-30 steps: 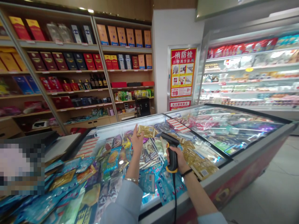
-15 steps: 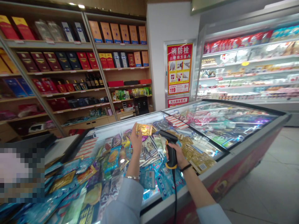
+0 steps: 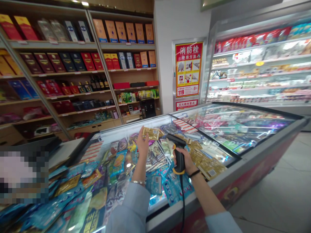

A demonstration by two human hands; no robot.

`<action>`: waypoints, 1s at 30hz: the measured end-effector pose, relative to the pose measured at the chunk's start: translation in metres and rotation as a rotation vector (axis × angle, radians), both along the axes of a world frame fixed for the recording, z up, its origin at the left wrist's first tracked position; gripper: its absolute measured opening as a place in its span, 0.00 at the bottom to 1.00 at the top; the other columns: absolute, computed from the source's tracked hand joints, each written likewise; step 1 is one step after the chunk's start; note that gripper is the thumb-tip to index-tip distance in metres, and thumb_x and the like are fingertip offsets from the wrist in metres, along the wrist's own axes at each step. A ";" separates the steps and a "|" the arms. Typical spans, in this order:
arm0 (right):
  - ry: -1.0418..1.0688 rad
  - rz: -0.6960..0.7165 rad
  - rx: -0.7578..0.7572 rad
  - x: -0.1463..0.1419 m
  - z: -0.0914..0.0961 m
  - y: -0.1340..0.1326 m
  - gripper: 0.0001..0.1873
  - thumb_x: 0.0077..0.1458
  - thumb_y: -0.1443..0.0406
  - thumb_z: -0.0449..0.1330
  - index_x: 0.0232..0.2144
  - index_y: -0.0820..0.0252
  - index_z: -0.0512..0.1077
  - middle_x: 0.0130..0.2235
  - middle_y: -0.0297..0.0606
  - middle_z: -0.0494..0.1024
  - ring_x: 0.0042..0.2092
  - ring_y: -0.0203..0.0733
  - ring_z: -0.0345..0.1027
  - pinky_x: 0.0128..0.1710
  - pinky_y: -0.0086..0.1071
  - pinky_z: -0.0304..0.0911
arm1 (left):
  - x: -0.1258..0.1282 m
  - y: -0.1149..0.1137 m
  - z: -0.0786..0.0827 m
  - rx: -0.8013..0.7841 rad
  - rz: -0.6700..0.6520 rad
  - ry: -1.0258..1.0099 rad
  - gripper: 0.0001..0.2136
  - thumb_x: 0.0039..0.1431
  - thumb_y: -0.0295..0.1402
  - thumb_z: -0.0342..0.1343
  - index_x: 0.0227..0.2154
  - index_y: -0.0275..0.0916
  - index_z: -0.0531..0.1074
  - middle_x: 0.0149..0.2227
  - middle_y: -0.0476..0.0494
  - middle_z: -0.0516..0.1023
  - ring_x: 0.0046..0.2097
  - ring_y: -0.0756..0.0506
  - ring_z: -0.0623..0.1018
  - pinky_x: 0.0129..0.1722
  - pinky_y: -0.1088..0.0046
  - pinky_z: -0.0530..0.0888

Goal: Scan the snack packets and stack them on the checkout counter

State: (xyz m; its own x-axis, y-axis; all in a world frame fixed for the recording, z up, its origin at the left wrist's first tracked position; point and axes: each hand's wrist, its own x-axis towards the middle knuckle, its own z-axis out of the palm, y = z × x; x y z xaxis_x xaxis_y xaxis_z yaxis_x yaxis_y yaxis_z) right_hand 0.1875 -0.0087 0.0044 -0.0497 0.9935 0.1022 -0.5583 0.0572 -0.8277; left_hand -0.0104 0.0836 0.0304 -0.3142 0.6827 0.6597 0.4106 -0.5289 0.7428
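Observation:
My left hand [image 3: 143, 144] is closed on the left end of a gold foil packet [image 3: 152, 133], whose visible face shows a barcode. Wrapped in my right hand [image 3: 185, 159] is a black and yellow barcode scanner [image 3: 179, 154], its head tilted toward the packet and its cable hanging down. Scanner and packet are apart. Both hands are above an open chest freezer [image 3: 155, 220] full of packaged goods. Below my wrists lie blue packets [image 3: 173, 191], and gold packets [image 3: 206, 161] sit to the right of the scanner.
A heap of blue and gold packets [image 3: 55, 200] lies at the front left. Glass [image 3: 240, 123] covers the freezer's far right part. Behind stand wooden shelves [image 3: 80, 76] of boxes and bottles, a red fire-hydrant poster [image 3: 189, 69] and a lit display fridge [image 3: 262, 64].
The gold packet has turned in my left hand, so a barcode now faces me. My right hand keeps the scanner in nearly the same place. The view has shifted slightly.

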 end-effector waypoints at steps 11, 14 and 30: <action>-0.030 0.039 0.018 0.008 0.008 -0.012 0.12 0.41 0.58 0.62 0.29 0.56 0.70 0.19 0.32 0.66 0.16 0.37 0.60 0.14 0.30 0.54 | -0.002 -0.053 0.045 -0.074 0.038 -0.160 0.22 0.52 0.25 0.52 0.52 0.42 0.63 0.34 0.50 0.75 0.33 0.50 0.75 0.39 0.74 0.71; -0.024 0.008 0.025 0.004 0.011 -0.018 0.10 0.42 0.58 0.61 0.28 0.55 0.70 0.20 0.35 0.64 0.16 0.38 0.59 0.15 0.33 0.53 | -0.034 -0.074 0.056 -0.050 0.030 -0.184 0.22 0.52 0.25 0.53 0.52 0.43 0.63 0.35 0.50 0.74 0.32 0.51 0.74 0.37 0.75 0.70; 0.067 0.479 0.117 -0.271 0.036 -0.048 0.11 0.43 0.55 0.60 0.25 0.56 0.67 0.19 0.30 0.66 0.16 0.34 0.57 0.15 0.29 0.55 | -0.349 -0.215 0.037 -0.165 0.842 -0.280 0.22 0.50 0.25 0.55 0.50 0.39 0.61 0.41 0.40 0.76 0.42 0.43 0.78 0.44 0.65 0.73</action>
State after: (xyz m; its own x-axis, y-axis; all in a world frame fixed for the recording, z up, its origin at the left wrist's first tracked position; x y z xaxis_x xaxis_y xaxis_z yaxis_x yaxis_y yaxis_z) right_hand -0.0838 -0.0568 0.0407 -0.4869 0.8424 0.2306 -0.5966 -0.1279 -0.7923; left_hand -0.3597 -0.1317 0.0672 -0.8874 0.2332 0.3977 0.4063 -0.0122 0.9137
